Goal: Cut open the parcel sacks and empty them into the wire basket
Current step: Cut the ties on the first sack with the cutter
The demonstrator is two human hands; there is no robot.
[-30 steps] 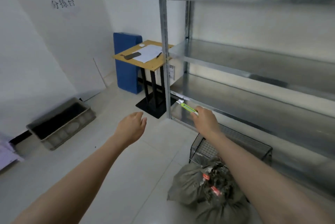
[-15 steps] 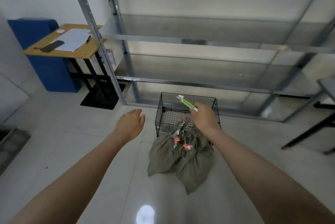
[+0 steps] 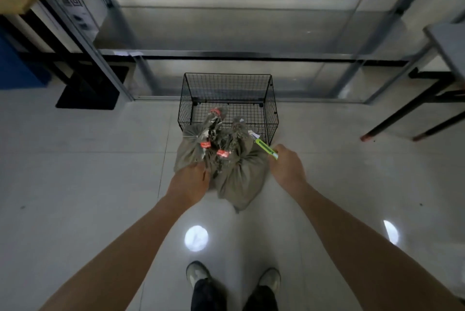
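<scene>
Grey-green parcel sacks [image 3: 236, 172] lie bunched on the floor, their tied necks carrying red tags [image 3: 221, 153]. Just behind them stands the black wire basket [image 3: 227, 89], and one sack neck leans against its front. My left hand [image 3: 190, 183] reaches down onto the near left sack, fingers curled at its cloth; whether they grip it is hidden. My right hand [image 3: 286, 166] holds a green utility knife [image 3: 265, 148], its tip pointing at the right sack's neck.
A metal shelving rack [image 3: 226, 56] runs along behind the basket. A black desk base [image 3: 88, 94] and a blue box [image 3: 17, 66] are at the left. Dark table legs [image 3: 407, 114] stand at the right. My shoes [image 3: 234, 278] are on the glossy tile floor below.
The view swung down onto the sacks. My left hand dropped from mid-air onto the left sack. The right hand with the knife came down beside the right sack.
</scene>
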